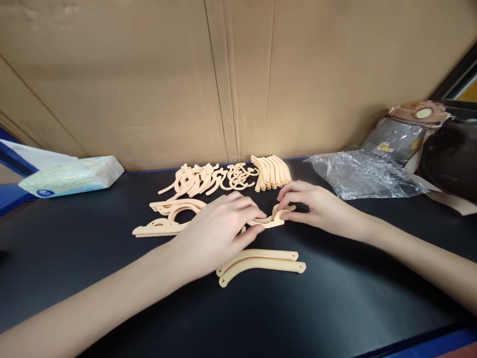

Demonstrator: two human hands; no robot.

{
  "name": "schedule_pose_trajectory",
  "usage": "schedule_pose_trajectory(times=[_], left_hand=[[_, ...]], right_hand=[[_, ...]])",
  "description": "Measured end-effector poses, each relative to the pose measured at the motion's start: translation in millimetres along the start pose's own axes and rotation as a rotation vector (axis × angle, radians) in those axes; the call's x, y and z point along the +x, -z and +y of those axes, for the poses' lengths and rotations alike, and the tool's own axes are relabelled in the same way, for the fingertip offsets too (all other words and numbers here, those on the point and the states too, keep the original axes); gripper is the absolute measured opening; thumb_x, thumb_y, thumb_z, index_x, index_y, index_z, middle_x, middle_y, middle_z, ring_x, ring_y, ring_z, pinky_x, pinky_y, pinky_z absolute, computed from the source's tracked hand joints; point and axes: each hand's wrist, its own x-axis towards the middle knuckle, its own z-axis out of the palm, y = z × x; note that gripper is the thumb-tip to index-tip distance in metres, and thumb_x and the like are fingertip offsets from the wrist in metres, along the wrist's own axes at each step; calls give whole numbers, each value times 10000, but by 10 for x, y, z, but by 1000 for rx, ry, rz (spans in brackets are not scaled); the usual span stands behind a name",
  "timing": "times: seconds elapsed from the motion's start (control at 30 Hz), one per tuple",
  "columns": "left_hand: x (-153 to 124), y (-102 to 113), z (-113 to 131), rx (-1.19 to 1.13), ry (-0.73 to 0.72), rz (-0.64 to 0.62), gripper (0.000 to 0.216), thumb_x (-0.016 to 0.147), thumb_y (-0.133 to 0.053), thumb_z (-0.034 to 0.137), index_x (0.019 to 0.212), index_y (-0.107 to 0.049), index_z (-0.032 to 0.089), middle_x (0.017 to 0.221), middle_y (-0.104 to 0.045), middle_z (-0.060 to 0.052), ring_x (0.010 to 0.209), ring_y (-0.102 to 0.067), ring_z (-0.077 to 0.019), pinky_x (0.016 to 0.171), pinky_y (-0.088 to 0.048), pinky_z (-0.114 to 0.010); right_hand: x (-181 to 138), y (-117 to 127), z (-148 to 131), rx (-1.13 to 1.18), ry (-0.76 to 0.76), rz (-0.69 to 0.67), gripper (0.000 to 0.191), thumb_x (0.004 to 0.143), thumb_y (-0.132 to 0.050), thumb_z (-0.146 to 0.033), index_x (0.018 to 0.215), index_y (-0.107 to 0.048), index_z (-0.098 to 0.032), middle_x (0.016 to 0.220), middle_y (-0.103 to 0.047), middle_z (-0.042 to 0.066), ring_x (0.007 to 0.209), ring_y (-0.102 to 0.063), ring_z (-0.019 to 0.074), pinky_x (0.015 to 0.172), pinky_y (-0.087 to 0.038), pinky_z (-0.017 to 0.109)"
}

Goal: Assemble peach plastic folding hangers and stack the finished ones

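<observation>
Between my two hands is a beige, curved plastic hanger part [275,223] with a hooked end, just above or on the black table. My left hand [223,228] is closed on its left side, thumb below and fingers above, hiding much of it. With thumb and fingertips, my right hand [307,206] pinches the right end. Two long curved hanger arms [263,265] with holes at their ends lie side by side in front of my left hand. Left of that hand rest several joined beige hanger pieces [160,228], partly covered by it.
Farther back lie a pile of beige hooks [197,179] and a row of stacked curved arms [272,171]. A tissue pack [78,176] is at left. Clear plastic wrap [365,174], a transparent bottle [395,134] and a dark bag [450,154] are at right. Cardboard [156,84] stands behind.
</observation>
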Motion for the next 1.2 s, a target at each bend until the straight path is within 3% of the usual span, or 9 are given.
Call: schedule_pose_trajectory(times=[0.13,0.47,0.8,1.2], left_hand=[[-166,-67,22,88,-90,-21,336,971,-454,375,1193,-617,183,1189,-643,-46,1133,-518,-226,945,-381,-377],[-225,-150,-31,95,-69,-38,380,980,-413,415,1205,-601,173,1217,-616,-66,1203,-472,-235,1058,-267,-418],[-225,-163,-66,102,-91,-64,358,995,-370,402,1238,-583,246,1158,-611,-45,1142,-475,-233,1027,-281,-441],[-202,-115,-54,67,-78,-98,362,976,-420,409,1218,-587,197,1136,-602,-65,1096,-486,-235,1023,-317,-445]], right_hand=[[15,-11,25,37,1,-10,187,913,-552,-372,937,-667,-226,1017,-640,28,943,-593,180,836,-442,310],[35,-22,15,66,0,-17,161,918,-553,-342,939,-639,-209,924,-655,16,862,-592,168,769,-436,294],[43,-19,9,97,4,-6,139,918,-554,-311,894,-639,-203,923,-677,14,857,-605,158,792,-444,294],[31,35,-6,153,10,-70,144,908,-572,-322,906,-638,-194,902,-661,14,838,-593,151,769,-448,287]])
